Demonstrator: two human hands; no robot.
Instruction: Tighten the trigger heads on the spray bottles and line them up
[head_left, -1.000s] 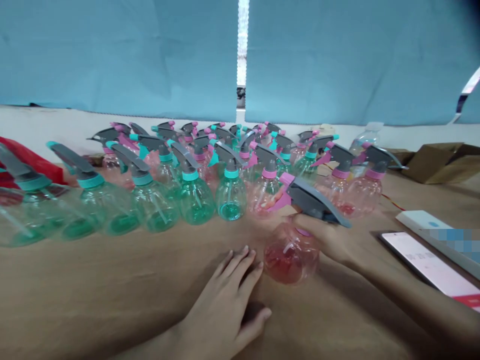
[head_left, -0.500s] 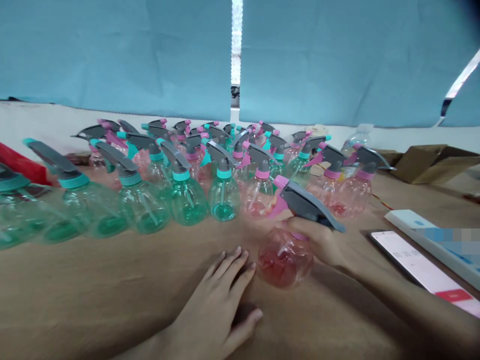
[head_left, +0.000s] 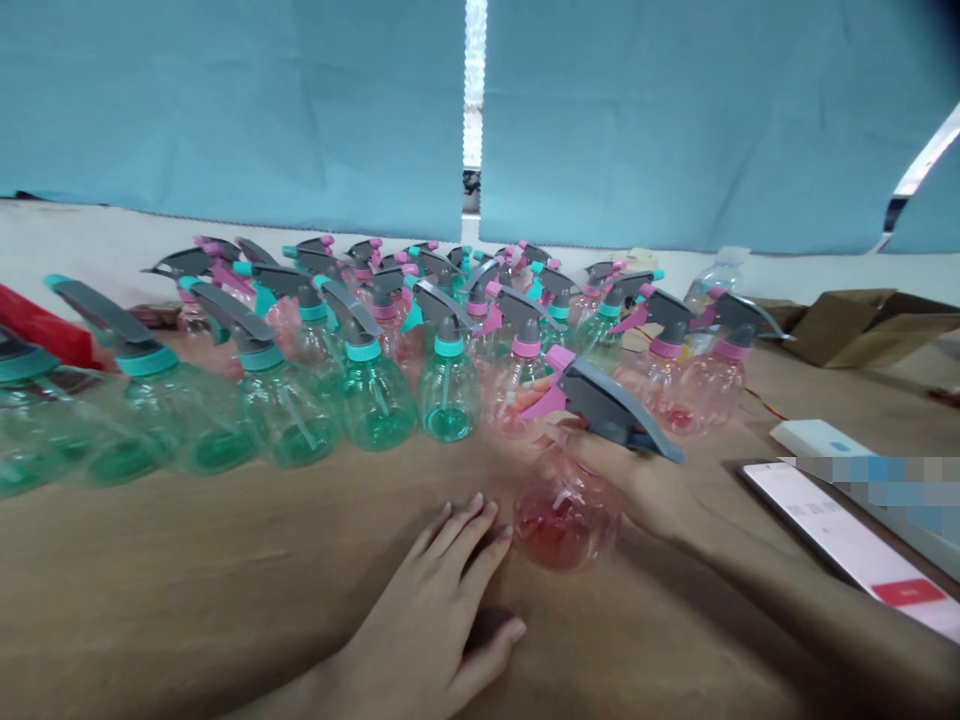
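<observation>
Taking the pink spray bottle [head_left: 559, 530] as the centre of a clock face with 12 pointing away from us, we have our right hand [head_left: 634, 475] closed around its neck, reaching in from between 3 and 4 o'clock. The grey spray head [head_left: 611, 400] sits over that grip, its pink nozzle facing between 10 and 11. We see reddish liquid low inside the bottle, but cannot tell whether its base bears fully on the table [head_left: 262, 600].

Our left hand [head_left: 435, 590] lies at 8 o'clock, palm down on the wood, fingers loosely spread, thumb apart, fingertips just beside the bottle.

Between 10 and 11, we have a green spray bottle [head_left: 450, 400] with a teal collar, in a row that runs on toward 9; more bottles crowd behind. Two other pink-collared bottles [head_left: 712, 390] stand between 1 and 2. At 3 o'clock lies a phone [head_left: 825, 530], a white box [head_left: 817, 437] just beyond it. At 2 we find a cardboard box [head_left: 870, 325], and at 12 a blue curtain [head_left: 225, 110].
</observation>
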